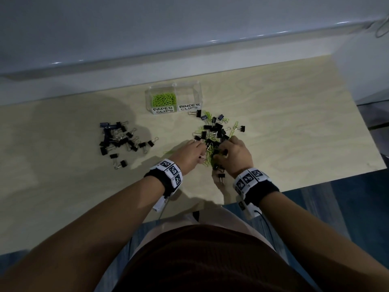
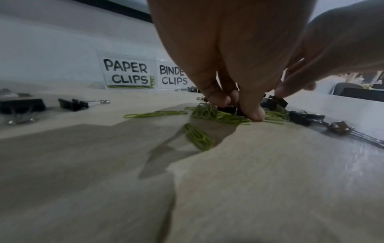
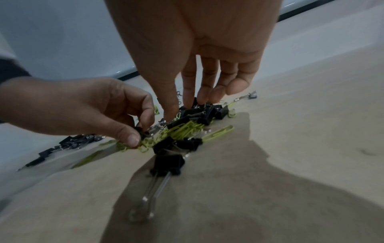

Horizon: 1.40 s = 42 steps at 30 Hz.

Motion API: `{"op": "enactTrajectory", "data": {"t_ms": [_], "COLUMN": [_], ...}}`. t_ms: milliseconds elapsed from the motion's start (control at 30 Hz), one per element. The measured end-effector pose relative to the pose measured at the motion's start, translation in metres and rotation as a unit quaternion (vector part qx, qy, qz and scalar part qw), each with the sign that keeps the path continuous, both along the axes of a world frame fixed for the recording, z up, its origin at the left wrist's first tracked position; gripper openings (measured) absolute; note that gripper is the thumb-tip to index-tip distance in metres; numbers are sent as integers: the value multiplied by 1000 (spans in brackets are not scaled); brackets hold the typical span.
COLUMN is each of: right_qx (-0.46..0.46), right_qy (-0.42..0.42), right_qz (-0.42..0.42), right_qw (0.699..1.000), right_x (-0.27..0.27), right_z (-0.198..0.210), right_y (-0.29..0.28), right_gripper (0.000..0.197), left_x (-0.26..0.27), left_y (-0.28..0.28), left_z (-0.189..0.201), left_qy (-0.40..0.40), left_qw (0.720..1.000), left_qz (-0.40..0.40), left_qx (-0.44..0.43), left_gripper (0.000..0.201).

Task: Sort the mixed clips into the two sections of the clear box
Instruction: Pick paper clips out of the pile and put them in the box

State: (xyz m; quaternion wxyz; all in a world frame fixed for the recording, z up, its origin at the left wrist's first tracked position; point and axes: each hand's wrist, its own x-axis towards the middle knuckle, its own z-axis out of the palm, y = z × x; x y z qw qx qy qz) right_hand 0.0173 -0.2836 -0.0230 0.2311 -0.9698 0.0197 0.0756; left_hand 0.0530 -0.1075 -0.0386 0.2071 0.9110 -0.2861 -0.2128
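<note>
Pale wood-grain table (image 1: 273,114), smooth with a soft sheen. On it, clear glossy plastic box (image 1: 196,91) with white paper labels (image 2: 126,72). In front of the box, matt black binder clips (image 1: 212,127) with shiny metal wire handles, among green coated paper clips (image 3: 187,129).

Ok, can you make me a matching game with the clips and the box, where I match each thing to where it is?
Things:
1. green paper clips in the clear box
2. pile of only black binder clips
3. mixed pile of clips
4. lone binder clip

Places:
A. under both hands
B. on the table's left side
C. section labelled PAPER CLIPS
D. near the right wrist, closest to the person

Pairs: 1-C, 2-B, 3-A, 4-D
</note>
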Motion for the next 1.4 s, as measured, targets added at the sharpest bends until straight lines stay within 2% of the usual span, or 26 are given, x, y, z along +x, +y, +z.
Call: {"op": "enactTrajectory", "data": {"t_ms": [67,133,267,367,467,533,600,667,733,800,900,1033,1267,1400], "right_qx": [-36,-40,28,82,77,38,-8,-30,-37,-50,-96,-140,-82,1], "right_qy": [35,45,23,-15,-18,5,11,-24,-50,-31,37,72,3,-61], "right_qz": [10,25,43,-5,-107,-138,-124,-63,25,107,176,201,219,208], "right_qw": [999,998,998,997,991,990,992,997,998,993,979,967,972,976], "right_x": [6,8,6,8,16,22,27,32,38,45,56,64,52,40], "right_z": [-1,-3,-6,-1,3,4,4,5,8,11,13,10,4,-2], "right_y": [4,6,-2,-17,-39,-52,-56,-49,-33,-16,-1,4,-3,-13], "right_gripper": [27,22,18,21,25,30,31,25,21,24,32,28,13,17], "left_x": [-2,0,16,32,46,51,48,37,22,9,1,3,2,5], "left_y": [3,10,39,62,81,88,82,64,40,20,9,5,10,24], "left_z": [3,8,10,9,5,1,2,7,11,10,4,5,5,8], "left_qy": [11,17,11,-14,-43,-66,-76,-77,-40,2,14,0,-20,-12], "left_qw": [999,991,959,933,918,925,943,965,983,990,990,989,990,975], "left_qz": [40,99,238,324,380,372,324,251,176,139,137,148,139,206], "left_qx": [-30,-84,-152,-155,-106,-38,11,-5,-19,-11,-6,12,-17,-79], "left_gripper": [19,18,18,19,18,21,24,22,18,22,28,21,14,12]}}
